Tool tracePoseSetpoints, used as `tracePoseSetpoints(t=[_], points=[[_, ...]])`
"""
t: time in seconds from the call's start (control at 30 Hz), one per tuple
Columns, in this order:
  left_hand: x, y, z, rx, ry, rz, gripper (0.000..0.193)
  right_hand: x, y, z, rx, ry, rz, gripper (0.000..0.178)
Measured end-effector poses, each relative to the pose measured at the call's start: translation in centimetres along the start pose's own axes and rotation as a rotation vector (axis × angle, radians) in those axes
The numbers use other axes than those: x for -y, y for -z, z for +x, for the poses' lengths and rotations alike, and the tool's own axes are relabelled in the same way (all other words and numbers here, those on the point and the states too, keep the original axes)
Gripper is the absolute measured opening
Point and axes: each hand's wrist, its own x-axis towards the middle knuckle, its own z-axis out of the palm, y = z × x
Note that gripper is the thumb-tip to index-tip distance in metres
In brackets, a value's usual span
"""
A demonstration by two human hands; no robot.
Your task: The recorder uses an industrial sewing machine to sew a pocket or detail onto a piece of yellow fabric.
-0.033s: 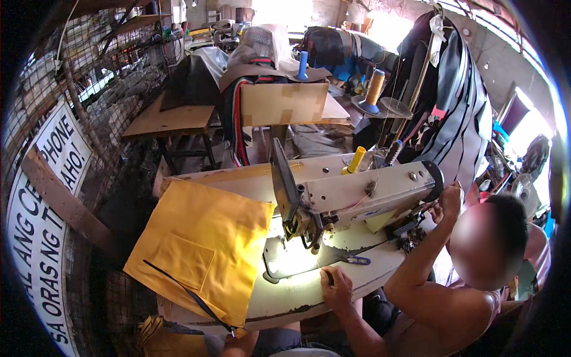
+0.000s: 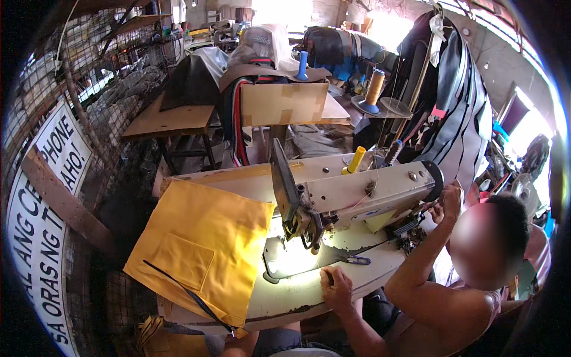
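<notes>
A yellow leather-like panel (image 2: 214, 220) lies over the left part of the sewing table (image 2: 297, 291). It has a stitched square patch and a dark zipper (image 2: 187, 288) running to its lower corner. My left hand (image 2: 239, 340) is at that corner by the zipper's end, its fingers hidden under the panel and cut off by the lower edge. At the table's front edge rests my right hand (image 2: 337, 288), fingers curled closed; what they hold, if anything, is hidden. Before it stands a white sewing machine (image 2: 369, 193), its lamp lighting the needle area. A small snips-like tool (image 2: 358, 260) lies right of the needle.
Close on the right sits another person (image 2: 440, 297), one hand (image 2: 450, 201) raised at the machine's handwheel. Thread cones, one yellow (image 2: 355, 160) and one tan (image 2: 374, 88), stand behind the machine. A wire mesh wall (image 2: 89, 119) runs along the left. Dark material (image 2: 458, 89) hangs at back right.
</notes>
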Motion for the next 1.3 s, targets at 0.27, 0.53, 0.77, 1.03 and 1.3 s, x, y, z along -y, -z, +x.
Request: tracePoseSetpoints(t=[0.27, 0.53, 0.77, 1.03, 1.3], points=[[0.6, 0.4, 0.2, -0.003, 0.012, 0.023, 0.058, -0.3, -0.3, 0.1, -0.001, 0.013, 0.008, 0.011], [2.7, 0.8, -0.7, -0.007, 0.047, 0.064, 0.055, -0.6, -0.3, 0.1, 0.034, -0.018, 0.052, 0.01], [3.0, 0.8, 0.7, -0.03, 0.059, 0.091, 0.053, -0.6, -0.5, 0.2, 0.012, -0.023, 0.039, 0.011], [2.4, 0.2, 1.7, -0.054, 0.005, 0.169, 0.05, -0.3, -0.1, 0.5, -0.003, 0.034, 0.056, 0.011], [4.6, -1.5, 3.2, -0.113, -0.11, 0.294, 0.048, -0.6, 0.3, 0.0, -0.039, 0.051, 0.084, 0.009]])
